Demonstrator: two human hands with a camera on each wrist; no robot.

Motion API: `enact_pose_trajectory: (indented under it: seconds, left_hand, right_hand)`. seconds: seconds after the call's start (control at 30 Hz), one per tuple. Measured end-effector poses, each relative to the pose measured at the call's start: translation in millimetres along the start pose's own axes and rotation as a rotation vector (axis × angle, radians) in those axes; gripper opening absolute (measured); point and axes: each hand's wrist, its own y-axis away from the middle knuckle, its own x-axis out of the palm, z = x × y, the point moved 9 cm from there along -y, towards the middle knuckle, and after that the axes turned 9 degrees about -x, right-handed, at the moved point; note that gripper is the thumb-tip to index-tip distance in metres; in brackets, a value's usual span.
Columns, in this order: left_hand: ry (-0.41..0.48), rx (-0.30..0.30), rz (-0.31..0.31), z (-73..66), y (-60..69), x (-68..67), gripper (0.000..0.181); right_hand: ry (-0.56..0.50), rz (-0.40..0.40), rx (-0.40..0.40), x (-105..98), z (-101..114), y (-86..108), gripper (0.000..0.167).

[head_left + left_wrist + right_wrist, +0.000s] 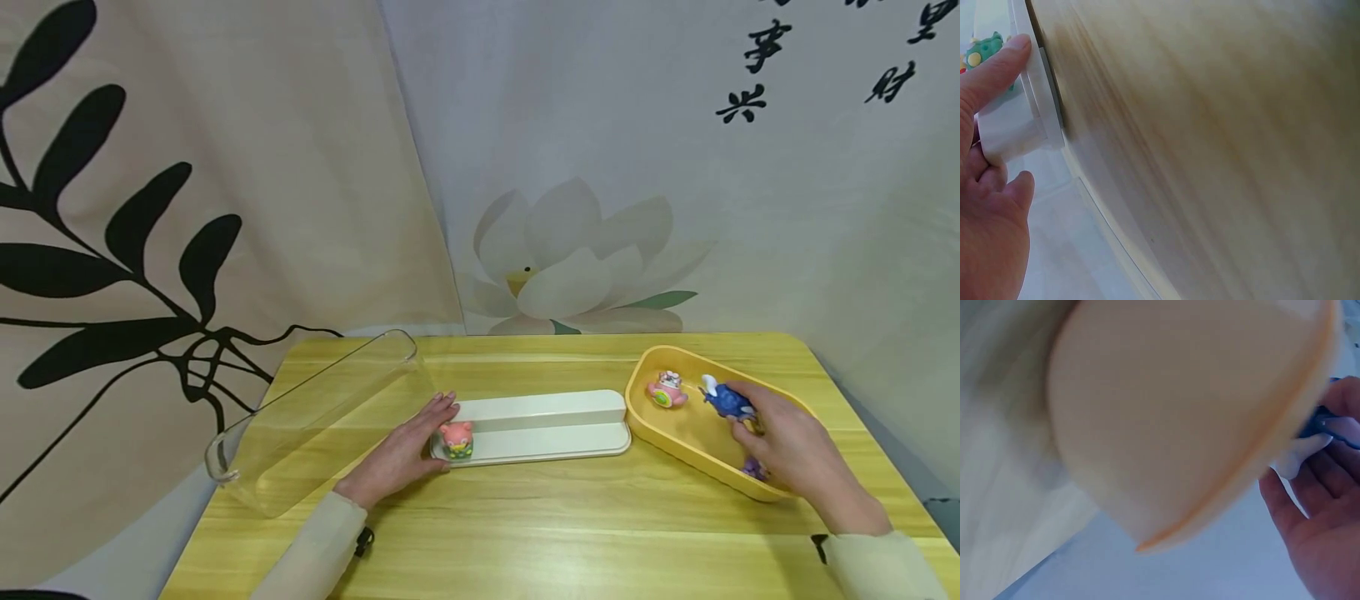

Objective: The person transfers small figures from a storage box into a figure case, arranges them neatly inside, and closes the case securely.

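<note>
A white stepped display base (551,425) lies on the table, with a pink-and-green figurine (457,440) at its left end. My left hand (408,450) grips that end, thumb along the near edge and fingers behind. In the left wrist view the thumb lies beside the figurine's green part (985,50). Over the yellow tray (686,450), my right hand (787,442) pinches a blue figurine (726,400) with a white part. Inside the tray are a pink figurine (667,389) and a purple one (753,468), the latter partly hidden by the right hand.
A clear, box-like cover (322,425) rests at the table's left side, reaching its left edge. The wooden table (540,533) extends in front of the base. Printed curtains (585,125) hang behind the table's far edge.
</note>
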Motion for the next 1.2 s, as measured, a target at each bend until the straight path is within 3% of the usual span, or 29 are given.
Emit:
enact_pose_trajectory:
  seconds: [0.2, 0.4, 0.6, 0.9, 1.2]
  left_hand:
    - [0.001, 0.001, -0.001, 0.0, -0.5, -0.2, 0.092]
    - [-0.014, 0.055, -0.028, -3.5, 1.0, -2.8, 0.093]
    - [-0.013, 0.061, -0.026, -3.6, 2.2, -2.7, 0.094]
    - [0.002, 0.056, -0.022, -4.6, 2.9, -3.4, 0.094]
    - [0.006, 0.055, -0.022, -4.1, 3.7, -3.4, 0.094]
  right_hand:
    - [0.001, -0.083, -0.054, -14, 21, -1.9, 0.054]
    - [-0.004, -0.194, -0.118, -27, 43, -3.3, 0.058]
    - [-0.029, -0.259, -0.172, -30, 68, -6.9, 0.061]
    - [-0.19, -0.203, -0.12, -15, 95, -17.9, 0.055]
    - [-0.413, -0.139, -0.137, 24, 123, -32.6, 0.044]
